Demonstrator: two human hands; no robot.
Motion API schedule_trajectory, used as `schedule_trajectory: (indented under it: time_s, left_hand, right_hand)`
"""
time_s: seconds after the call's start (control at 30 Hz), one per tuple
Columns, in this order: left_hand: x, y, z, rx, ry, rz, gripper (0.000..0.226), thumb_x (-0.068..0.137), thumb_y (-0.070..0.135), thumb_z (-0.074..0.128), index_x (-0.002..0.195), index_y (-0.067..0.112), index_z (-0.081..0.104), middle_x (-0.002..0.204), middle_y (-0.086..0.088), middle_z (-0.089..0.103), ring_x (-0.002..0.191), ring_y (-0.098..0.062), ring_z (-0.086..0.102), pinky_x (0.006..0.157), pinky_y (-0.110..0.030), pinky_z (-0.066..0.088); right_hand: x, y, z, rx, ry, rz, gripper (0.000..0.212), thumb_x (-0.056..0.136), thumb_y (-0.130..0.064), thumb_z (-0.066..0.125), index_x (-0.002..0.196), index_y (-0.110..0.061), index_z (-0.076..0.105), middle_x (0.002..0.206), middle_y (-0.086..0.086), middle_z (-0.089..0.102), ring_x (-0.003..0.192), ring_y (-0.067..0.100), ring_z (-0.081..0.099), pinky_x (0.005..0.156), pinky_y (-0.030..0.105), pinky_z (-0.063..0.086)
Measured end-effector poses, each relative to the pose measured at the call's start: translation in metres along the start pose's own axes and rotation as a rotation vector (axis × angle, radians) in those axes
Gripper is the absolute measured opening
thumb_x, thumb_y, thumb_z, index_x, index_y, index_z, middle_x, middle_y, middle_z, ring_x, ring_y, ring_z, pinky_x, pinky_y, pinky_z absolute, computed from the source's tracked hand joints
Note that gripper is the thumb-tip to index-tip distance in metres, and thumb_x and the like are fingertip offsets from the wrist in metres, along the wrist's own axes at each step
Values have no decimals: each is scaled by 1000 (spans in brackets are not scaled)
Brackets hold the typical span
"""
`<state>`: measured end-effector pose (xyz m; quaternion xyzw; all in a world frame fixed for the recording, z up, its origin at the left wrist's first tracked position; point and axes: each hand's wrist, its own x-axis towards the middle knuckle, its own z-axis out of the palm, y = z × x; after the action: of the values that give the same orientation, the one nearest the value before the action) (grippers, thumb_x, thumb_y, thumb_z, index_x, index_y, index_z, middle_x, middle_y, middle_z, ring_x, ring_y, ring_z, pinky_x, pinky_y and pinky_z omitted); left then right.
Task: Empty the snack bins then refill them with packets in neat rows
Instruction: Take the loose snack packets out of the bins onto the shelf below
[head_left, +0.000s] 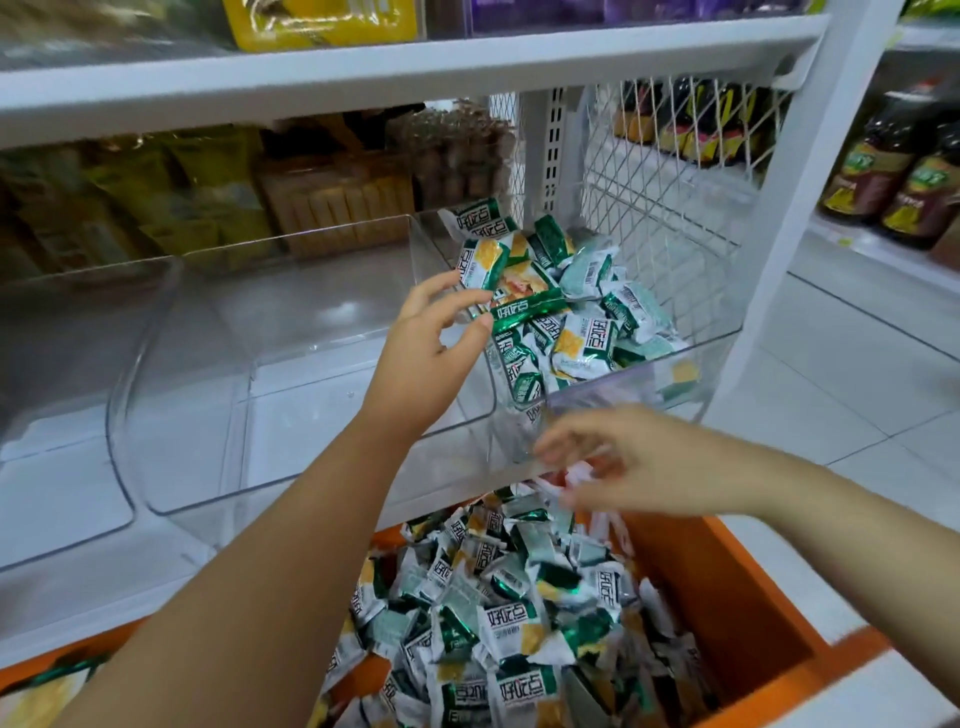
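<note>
Green-and-white snack packets (582, 312) lie heaped in the right clear plastic bin (691, 353) on the shelf. My left hand (436, 343) reaches over the bin's left wall and pinches a few packets (498, 275) at the top of the heap. Below the bin's front wall, my right hand (639, 462) hovers blurred with its fingers spread and loosely bent, holding nothing that I can see. Under it stands an orange crate (727, 587) with a pile of the same packets (509, 613).
An empty clear bin (270, 332) sits left of the filled one, and another clear bin (62, 364) stands further left. A white wire mesh panel (660, 171) closes the shelf's right side. Bottles (898, 171) stand on a neighbouring shelf. Tiled floor lies at right.
</note>
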<state>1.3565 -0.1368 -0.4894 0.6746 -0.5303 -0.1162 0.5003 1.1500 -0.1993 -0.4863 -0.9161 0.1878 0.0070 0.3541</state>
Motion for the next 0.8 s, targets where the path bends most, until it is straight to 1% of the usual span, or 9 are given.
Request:
schedule_trajectory:
  time_s: [0.1,0.17,0.27,0.33,0.4,0.47,0.53,0.63,0.8]
  left_hand:
    - [0,-1,0,-1,2,5,19,95,29,56,106,44,57,136,12,40,108,-5,52,79,-9,41]
    - [0,-2,0,-3,0,2,19,94,29,56,108,43,58,138,10,41,114,-9,50,79,-8,39]
    - [0,-3,1,-10,-3,-2,20,94,30,56,107,44,58,138,10,40,121,-12,48,79,-8,37]
    - [1,-3,1,-18,-1,-4,21,94,30,57,104,47,58,137,13,40,120,-10,47,77,-7,37]
    - [2,-3,1,-22,-3,-10,20,93,30,57,105,47,59,136,15,40,120,-7,46,76,-6,37]
    - [3,-4,1,-18,-4,-4,20,93,31,57,106,46,60,136,16,40,120,-3,45,74,-1,36]
    - [3,-4,1,-12,-2,8,20,93,31,57,109,43,61,136,16,39,117,5,43,73,1,36]
    - [2,-5,1,-16,-4,12,22,93,31,57,113,41,62,134,21,38,111,17,40,77,-1,37]
    - [3,-8,1,-30,-5,23,24,93,30,57,115,38,63,132,25,37,113,16,42,84,-18,48]
  right_hand:
    - [7,-17,-38,256,355,-113,17,83,-12,70,97,-22,67,90,-3,69,84,7,64,76,17,52]
    - [26,-19,-58,218,487,-124,20,84,-7,68,93,-24,65,90,1,67,82,9,62,72,12,49]
    - [70,-12,-74,44,456,-60,35,86,-10,68,116,-25,57,110,-4,58,91,4,58,74,4,44]
    - [101,-3,-77,-2,427,-19,52,87,-13,67,134,-21,47,128,-2,53,105,5,54,88,12,44]
    - [129,4,-78,-16,480,22,64,87,-21,67,144,-19,36,139,4,47,120,16,49,98,24,40]
    - [153,8,-80,-14,576,64,72,85,-29,69,146,-17,32,141,8,47,127,24,46,102,31,38]
    - [170,10,-81,-21,609,114,79,82,-32,72,147,-16,30,142,9,46,128,28,44,100,31,38]
    - [186,15,-87,-17,531,181,92,76,-37,76,150,-18,24,146,9,41,128,28,44,98,31,41]
    - [192,13,-95,56,398,149,91,76,-31,78,149,-21,25,149,5,36,130,24,41,88,25,36]
